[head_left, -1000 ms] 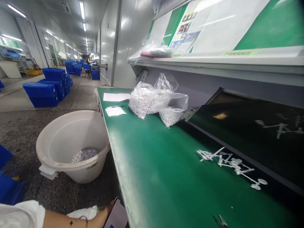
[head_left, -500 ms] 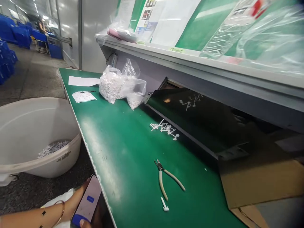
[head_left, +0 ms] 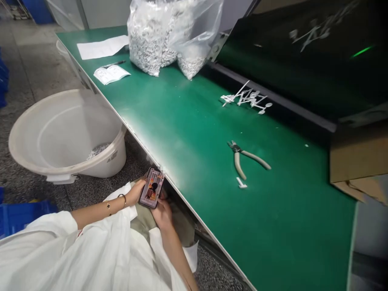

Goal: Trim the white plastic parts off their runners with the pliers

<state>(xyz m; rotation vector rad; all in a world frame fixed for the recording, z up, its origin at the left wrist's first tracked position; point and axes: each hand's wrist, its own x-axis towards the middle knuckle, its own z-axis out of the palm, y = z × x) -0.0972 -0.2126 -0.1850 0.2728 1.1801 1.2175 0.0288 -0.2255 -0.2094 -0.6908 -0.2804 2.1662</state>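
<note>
A smartphone (head_left: 151,188) with a lit, colourful screen is held in both hands, low beside the table's near edge. My left hand (head_left: 136,195), below a wrist with bracelets, closes on the phone's left side. My right hand (head_left: 163,212) grips its lower right corner, some fingers hidden behind it. On the green table (head_left: 188,149) lie side cutters (head_left: 238,152) with pale handles spread apart. A small white plastic piece (head_left: 241,183) rests just below one handle. Farther back lies a cluster of white plastic sprues (head_left: 247,98).
Clear bags of small white parts (head_left: 151,40) stand at the table's far end, near a notebook (head_left: 111,74), a pen (head_left: 113,64) and a paper sheet (head_left: 101,47). A large white tub (head_left: 66,121) stands left on the floor. A dark panel (head_left: 287,52) and cardboard box (head_left: 357,157) border the right.
The view has tilted down, showing both forearms and the lap. The phone's screen has switched from a plain pinkish page to a colourful picture. Table items lie as before.
</note>
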